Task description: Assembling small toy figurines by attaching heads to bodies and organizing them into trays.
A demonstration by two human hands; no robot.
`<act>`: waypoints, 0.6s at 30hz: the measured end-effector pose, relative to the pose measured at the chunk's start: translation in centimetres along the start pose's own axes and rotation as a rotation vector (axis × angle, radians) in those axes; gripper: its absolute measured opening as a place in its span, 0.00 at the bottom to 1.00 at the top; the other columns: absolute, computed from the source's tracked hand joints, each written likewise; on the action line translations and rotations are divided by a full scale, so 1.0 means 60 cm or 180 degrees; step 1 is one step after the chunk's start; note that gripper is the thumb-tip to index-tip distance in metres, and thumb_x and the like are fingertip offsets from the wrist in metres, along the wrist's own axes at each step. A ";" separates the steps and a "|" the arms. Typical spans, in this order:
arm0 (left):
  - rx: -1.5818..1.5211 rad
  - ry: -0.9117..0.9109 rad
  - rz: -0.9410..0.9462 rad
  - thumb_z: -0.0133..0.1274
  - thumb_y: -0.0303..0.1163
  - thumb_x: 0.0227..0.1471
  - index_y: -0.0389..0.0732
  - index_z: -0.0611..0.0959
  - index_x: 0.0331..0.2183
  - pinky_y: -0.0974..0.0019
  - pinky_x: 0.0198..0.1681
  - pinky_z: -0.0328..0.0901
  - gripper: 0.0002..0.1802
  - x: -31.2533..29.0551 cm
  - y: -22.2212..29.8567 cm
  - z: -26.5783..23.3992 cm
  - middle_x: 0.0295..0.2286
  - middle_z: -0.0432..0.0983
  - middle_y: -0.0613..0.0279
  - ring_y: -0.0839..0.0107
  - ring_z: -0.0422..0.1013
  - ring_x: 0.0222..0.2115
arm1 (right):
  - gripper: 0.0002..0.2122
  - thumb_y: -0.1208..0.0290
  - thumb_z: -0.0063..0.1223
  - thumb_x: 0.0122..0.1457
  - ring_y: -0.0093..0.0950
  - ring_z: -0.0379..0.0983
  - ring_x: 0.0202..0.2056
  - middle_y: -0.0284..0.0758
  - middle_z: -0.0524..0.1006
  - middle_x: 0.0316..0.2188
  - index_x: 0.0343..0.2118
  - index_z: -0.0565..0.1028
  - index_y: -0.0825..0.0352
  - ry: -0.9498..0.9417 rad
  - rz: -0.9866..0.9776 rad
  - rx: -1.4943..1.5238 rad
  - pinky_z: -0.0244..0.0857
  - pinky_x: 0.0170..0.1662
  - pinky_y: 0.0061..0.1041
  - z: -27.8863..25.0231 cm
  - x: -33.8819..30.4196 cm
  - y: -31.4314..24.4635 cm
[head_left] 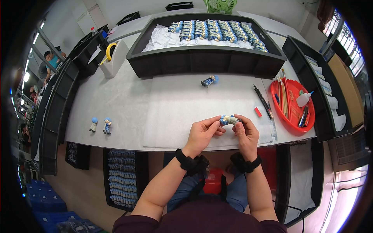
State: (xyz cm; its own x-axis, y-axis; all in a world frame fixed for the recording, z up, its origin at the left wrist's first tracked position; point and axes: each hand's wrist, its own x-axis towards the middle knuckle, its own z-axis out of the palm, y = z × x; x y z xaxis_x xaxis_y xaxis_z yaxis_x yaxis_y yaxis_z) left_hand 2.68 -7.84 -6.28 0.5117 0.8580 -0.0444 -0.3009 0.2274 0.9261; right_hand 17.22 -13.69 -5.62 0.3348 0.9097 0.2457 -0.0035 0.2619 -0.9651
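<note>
A small painted figurine (230, 120) with a blue head and a pale grey body lies sideways between my two hands, above the near edge of the white-topped table (182, 105). My left hand (206, 132) pinches it at the blue head end. At the other end, the fingers and thumb of my right hand (245, 134) close on the body. Farther off, a similar blue figurine (210, 80) lies on the table. To the left stand two more, a grey-bodied figurine (93, 125) and a blue-bodied figurine (107, 126).
A large black tray (206, 62) across the back holds rows of figurines. On the right are a red basket (293, 128) with brushes and a white bottle (304, 99), a black pen (262, 100) and a small red block (258, 112). A tape dispenser (112, 64) stands back left.
</note>
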 end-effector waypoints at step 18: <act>0.0136 0.0248 0.0110 0.45 0.25 0.53 0.30 0.73 0.43 0.75 0.34 0.69 0.15 -0.001 -0.001 0.010 0.32 0.75 0.56 0.74 0.72 0.30 | 0.12 0.74 0.55 0.49 0.21 0.66 0.27 0.35 0.72 0.29 0.38 0.73 0.68 -0.0336 -0.0871 -0.0688 0.60 0.30 0.16 -0.003 0.004 0.006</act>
State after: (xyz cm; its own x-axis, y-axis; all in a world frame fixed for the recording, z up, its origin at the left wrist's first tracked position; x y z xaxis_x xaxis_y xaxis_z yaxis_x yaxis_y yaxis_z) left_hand 3.16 -8.16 -6.11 0.4368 0.8987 -0.0396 -0.2817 0.1785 0.9427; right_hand 17.49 -13.47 -5.93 0.1966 0.8465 0.4947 0.2757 0.4365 -0.8564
